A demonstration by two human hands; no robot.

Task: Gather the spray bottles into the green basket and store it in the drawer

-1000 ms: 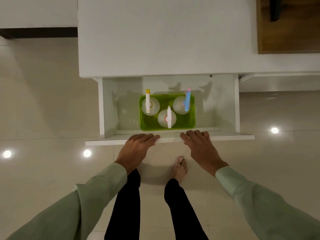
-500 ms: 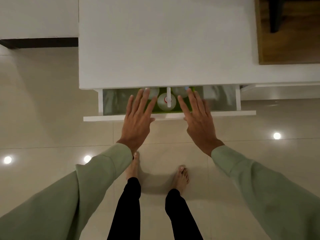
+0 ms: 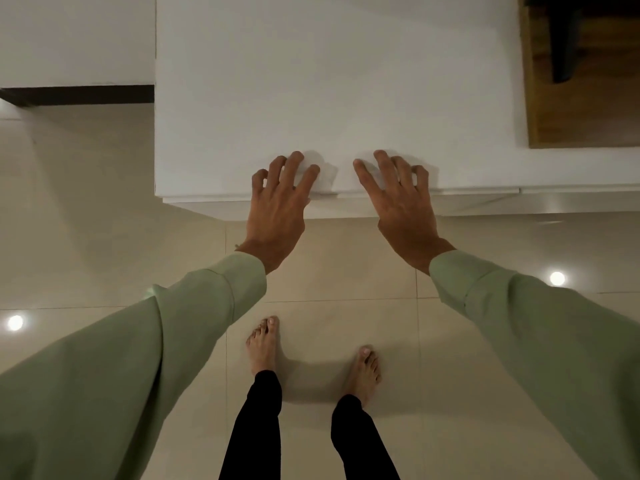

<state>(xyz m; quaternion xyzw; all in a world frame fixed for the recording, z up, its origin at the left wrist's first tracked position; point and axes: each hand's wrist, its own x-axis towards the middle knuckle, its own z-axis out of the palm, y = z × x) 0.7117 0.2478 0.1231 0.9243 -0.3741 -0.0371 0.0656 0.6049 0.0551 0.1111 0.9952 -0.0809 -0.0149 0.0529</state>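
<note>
Fingers (image 3: 298, 174) of our left hand (image 3: 277, 209) and right hand (image 3: 401, 206) spread wide, tips curled on the white cabinet top (image 3: 329, 81), holding nothing. White drawer front (image 3: 214, 199) sits flush w/ the cabinet edge, so green basket & spray bottles are hidden; we can't see inside. Nearer: bare feet (image 3: 263, 344) on glossy beige tile floor (image 3: 86, 220). Far right, brown wooden surface (image 3: 581, 109), cut off.

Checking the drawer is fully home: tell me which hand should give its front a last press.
Either; slight edge to the left hand. Both lie open over the cabinet top's front edge, holding nothing. The drawer front shows as a thin strip nearly flush beneath, and the left sits nearer its middle than the right hand.
</note>
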